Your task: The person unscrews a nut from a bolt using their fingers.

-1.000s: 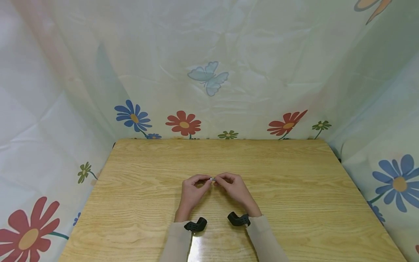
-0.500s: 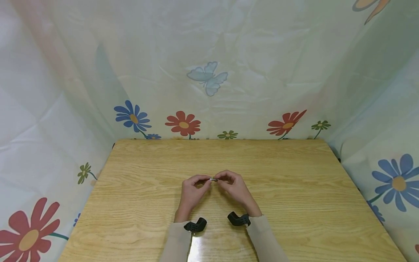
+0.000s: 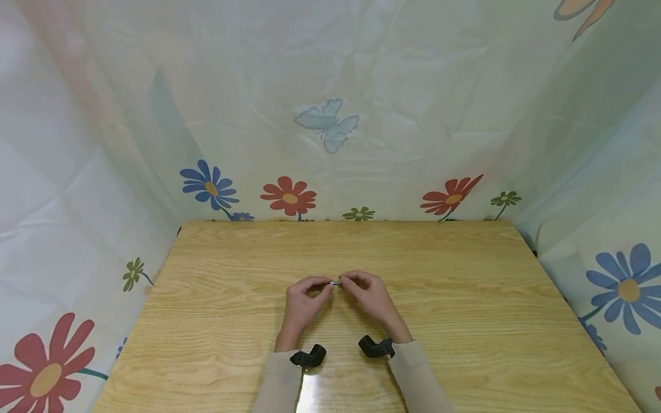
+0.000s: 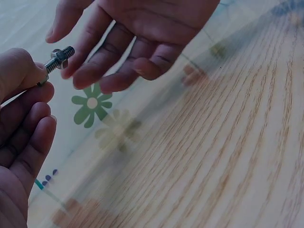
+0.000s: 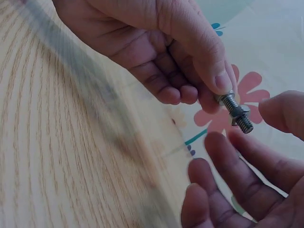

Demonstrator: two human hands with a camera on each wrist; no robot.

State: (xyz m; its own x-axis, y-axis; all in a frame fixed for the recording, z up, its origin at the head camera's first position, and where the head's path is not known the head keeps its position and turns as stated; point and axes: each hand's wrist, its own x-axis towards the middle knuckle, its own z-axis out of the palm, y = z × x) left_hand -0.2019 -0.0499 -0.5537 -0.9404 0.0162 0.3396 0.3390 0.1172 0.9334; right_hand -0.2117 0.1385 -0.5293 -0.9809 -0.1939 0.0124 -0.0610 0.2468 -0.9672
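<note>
Above the table's middle, my left hand [image 3: 303, 304] pinches a small metal bolt [image 5: 230, 101] near its head between thumb and forefinger. The bolt's threaded end points toward my right hand [image 3: 373, 295]. A nut [image 5: 239, 114] sits partway along the thread, with some thread showing beyond it; the left wrist view shows the same nut [image 4: 59, 57]. My right thumb and fingers [image 5: 221, 147] are spread around the bolt's free end, apart from the nut in both wrist views. The bolt's head is mostly hidden by the left fingertips.
A wooden table [image 3: 232, 321] lies beneath both hands. A flower-printed curtain [image 3: 392, 143] hangs behind its far edge and along both sides. Black wrist cameras [image 3: 308, 356] are strapped over the sleeves.
My right thumb and fingers were closed near the nut, then spread apart and shifted slightly around the bolt's end. The left hand keeps its hold on the bolt in the same place.
</note>
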